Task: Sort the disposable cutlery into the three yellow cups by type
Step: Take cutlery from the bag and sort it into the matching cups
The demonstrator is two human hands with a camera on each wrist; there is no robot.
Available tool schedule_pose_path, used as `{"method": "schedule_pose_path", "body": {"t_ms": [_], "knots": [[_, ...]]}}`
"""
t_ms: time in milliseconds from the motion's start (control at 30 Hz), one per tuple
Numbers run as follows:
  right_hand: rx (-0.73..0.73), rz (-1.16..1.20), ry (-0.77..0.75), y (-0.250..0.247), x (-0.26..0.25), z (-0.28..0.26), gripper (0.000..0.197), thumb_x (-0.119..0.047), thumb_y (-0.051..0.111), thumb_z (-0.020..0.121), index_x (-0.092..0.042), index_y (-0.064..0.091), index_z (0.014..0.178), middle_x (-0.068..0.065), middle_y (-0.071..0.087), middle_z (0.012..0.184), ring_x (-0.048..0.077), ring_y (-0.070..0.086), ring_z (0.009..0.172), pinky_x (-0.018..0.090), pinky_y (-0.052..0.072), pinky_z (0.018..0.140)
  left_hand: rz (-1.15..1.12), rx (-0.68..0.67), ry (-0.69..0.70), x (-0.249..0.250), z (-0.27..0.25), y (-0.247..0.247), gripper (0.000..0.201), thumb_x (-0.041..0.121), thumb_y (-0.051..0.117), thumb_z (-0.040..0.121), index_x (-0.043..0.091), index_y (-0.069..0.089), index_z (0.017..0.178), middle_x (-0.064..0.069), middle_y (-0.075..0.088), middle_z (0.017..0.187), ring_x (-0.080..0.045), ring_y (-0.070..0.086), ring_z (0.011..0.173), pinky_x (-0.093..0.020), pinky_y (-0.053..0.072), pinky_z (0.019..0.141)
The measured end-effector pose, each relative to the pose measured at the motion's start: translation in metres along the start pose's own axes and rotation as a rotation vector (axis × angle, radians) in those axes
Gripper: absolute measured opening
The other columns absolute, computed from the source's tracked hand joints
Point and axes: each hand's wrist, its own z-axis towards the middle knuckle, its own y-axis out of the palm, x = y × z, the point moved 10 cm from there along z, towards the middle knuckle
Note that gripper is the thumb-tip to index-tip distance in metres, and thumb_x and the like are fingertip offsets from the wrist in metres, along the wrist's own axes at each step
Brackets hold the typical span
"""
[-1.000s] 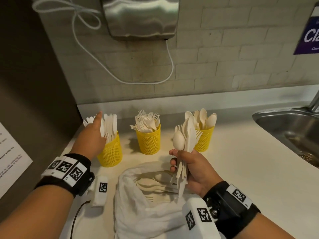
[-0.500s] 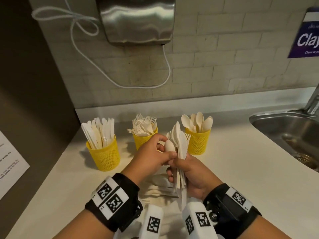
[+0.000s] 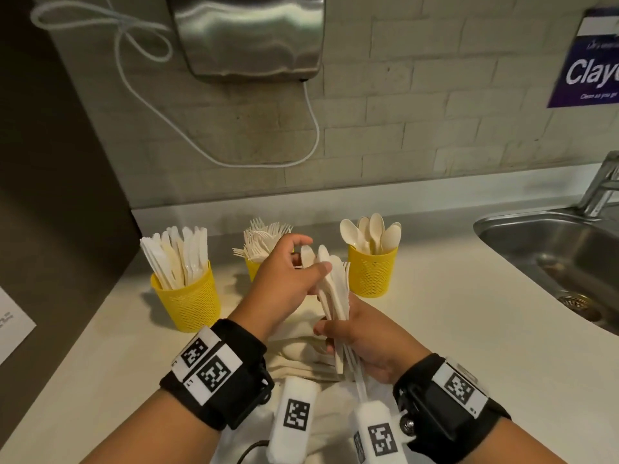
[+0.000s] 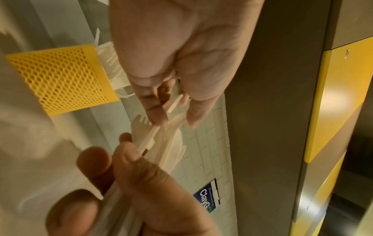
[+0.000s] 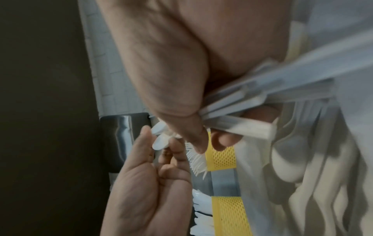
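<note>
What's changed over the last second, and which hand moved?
The left hand left the knife cup and crossed right to the mixed bundle, where its thumb and fingers now pinch a piece near the top. The right hand kept gripping the bundle's handles over the cloth bag. The fork cup and spoon cup stayed put.

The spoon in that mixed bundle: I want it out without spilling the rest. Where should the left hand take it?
Pinch the spoon at its bowl, coming from above: the bowls fan free over the right hand, which clamps the handles. The left hand already pinches there.
</note>
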Motion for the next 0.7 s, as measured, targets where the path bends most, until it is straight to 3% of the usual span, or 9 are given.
{"method": "schedule_pose_path", "body": {"t_ms": [67,133,267,400,567,700], "knots": [[0.003,-0.061,-0.04,-0.002,-0.005,-0.002,0.043,-0.001,0.063,0.084,-0.022,0.053,0.12,0.011,0.053,0.082,0.016,0.05,0.063,0.027,0.047,0.059,0.052,-0.025,-0.002,-0.003,0.003,0.0,0.036,0.01,0.066,0.084,0.029,0.054,0.112,-0.003,0.06,0.093,-0.016,0.058,0.075,-0.029,0.052,0.066],[-0.003,-0.1,-0.065,-0.002,-0.009,-0.004,0.038,-0.002,0.065,0.082,-0.019,0.055,0.116,0.01,0.054,0.08,0.016,0.05,0.065,0.028,0.047,0.061,0.111,-0.063,-0.03,-0.007,0.005,0.0,0.042,0.004,0.061,0.083,0.028,0.057,0.117,0.0,0.059,0.086,-0.016,0.056,0.069,-0.034,0.052,0.07],[-0.023,0.023,-0.043,0.0,-0.007,-0.003,0.03,-0.014,0.068,0.084,-0.014,0.057,0.112,0.011,0.054,0.083,0.015,0.052,0.067,0.025,0.048,0.06,0.074,-0.075,-0.074,-0.008,0.009,-0.003,0.041,-0.007,0.05,0.08,0.029,0.063,0.094,-0.005,0.058,0.085,-0.016,0.055,0.065,-0.03,0.051,0.062],[0.044,0.221,-0.009,-0.014,-0.004,-0.002,0.034,-0.038,0.061,0.083,-0.014,0.061,0.108,0.007,0.065,0.081,0.014,0.055,0.06,0.024,0.048,0.053,-0.056,-0.006,-0.118,-0.011,0.013,-0.01,0.041,-0.009,0.045,0.081,0.027,0.062,0.09,-0.004,0.055,0.085,-0.015,0.053,0.069,-0.023,0.047,0.053],[0.093,0.377,-0.019,-0.021,-0.004,0.0,0.022,-0.013,0.057,0.092,-0.006,0.062,0.112,0.011,0.068,0.076,0.018,0.064,0.063,0.03,0.054,0.056,-0.091,0.011,-0.125,-0.013,0.015,-0.007,0.041,-0.011,0.045,0.082,0.025,0.06,0.093,-0.005,0.056,0.09,-0.017,0.056,0.071,-0.021,0.05,0.054],[0.16,0.303,-0.045,-0.03,-0.004,0.001,0.014,-0.008,0.057,0.092,-0.009,0.065,0.103,0.006,0.063,0.064,0.015,0.056,0.053,0.027,0.047,0.049,-0.106,-0.009,-0.121,-0.016,0.013,-0.001,0.03,-0.006,0.061,0.082,0.022,0.06,0.091,-0.011,0.059,0.096,-0.015,0.058,0.066,-0.02,0.053,0.057]]}}
